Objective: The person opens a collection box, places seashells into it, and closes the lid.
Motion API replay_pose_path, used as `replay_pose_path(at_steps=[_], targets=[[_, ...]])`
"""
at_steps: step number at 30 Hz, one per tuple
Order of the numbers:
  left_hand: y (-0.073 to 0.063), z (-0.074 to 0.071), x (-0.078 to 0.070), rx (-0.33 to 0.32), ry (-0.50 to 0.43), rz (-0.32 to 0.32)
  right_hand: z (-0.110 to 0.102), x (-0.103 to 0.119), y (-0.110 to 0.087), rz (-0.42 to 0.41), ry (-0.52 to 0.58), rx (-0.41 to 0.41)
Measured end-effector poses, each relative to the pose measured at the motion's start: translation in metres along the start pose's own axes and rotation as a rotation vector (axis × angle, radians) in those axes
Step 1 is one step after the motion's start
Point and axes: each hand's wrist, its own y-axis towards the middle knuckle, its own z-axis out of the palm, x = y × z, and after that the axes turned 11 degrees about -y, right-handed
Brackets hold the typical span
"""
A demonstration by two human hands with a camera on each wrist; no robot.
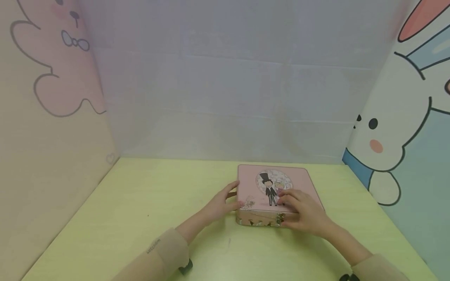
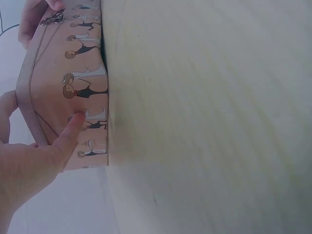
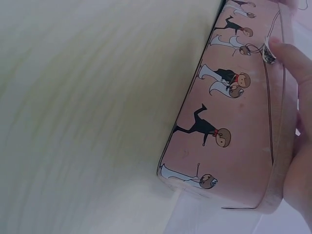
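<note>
A pink tin box (image 1: pixel 246 179) with a lid sits closed on the table, a cartoon couple printed on its top. Small wedding figures run along its front wall, seen in both wrist views. A metal clasp (image 3: pixel 268 52) is at the middle of that front. My left hand (image 1: pixel 220 203) holds the box's left end, its thumb (image 2: pixel 73 130) against the wall and fingers farther back along the edge. My right hand (image 1: pixel 307 212) is over the front right part, thumb at the clasp and fingers bent on the lid. Its palm side is partly hidden.
The pale yellow table (image 1: pixel 168 183) extends left of the box and in front of it. A pale sheet-covered wall (image 1: pixel 225 86) stands behind, with cartoon-printed walls at the left and right (image 1: pixel 386 144).
</note>
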Motion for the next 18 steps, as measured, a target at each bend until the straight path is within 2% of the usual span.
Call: replay_pose_path(at_steps=[9,18], targets=[[-0.0012,0.0008,-0.0021,0.003,-0.022,-0.008,0.0036,0.0012,-0.0017,0.009,-0.051,0.014],[-0.0006,0.0,-0.0037,-0.001,-0.023,-0.004,0.0057,0.002,-0.0009,-0.022,-0.099,-0.031]])
